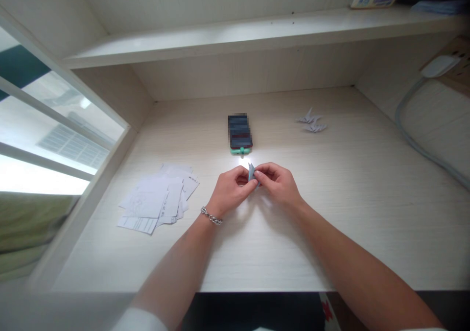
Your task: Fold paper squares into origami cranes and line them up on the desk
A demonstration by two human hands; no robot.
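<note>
Both of my hands meet over the middle of the pale wooden desk (330, 213), pinching one small folded piece of bluish paper (251, 171) between their fingertips. My left hand (231, 190) wears a silver chain bracelet at the wrist and grips the paper from the left. My right hand (278, 184) grips it from the right, with thumb and forefinger pressed together. Most of the paper is hidden by the fingers. A phone (240, 133) in a green case lies flat just beyond the hands.
A loose stack of small white paper sheets (157, 203) lies to the left. Two folded paper figures (312, 123) sit at the back right. A grey cable (414, 140) runs from a wall plug (438, 66) on the right. A shelf (257, 32) hangs overhead.
</note>
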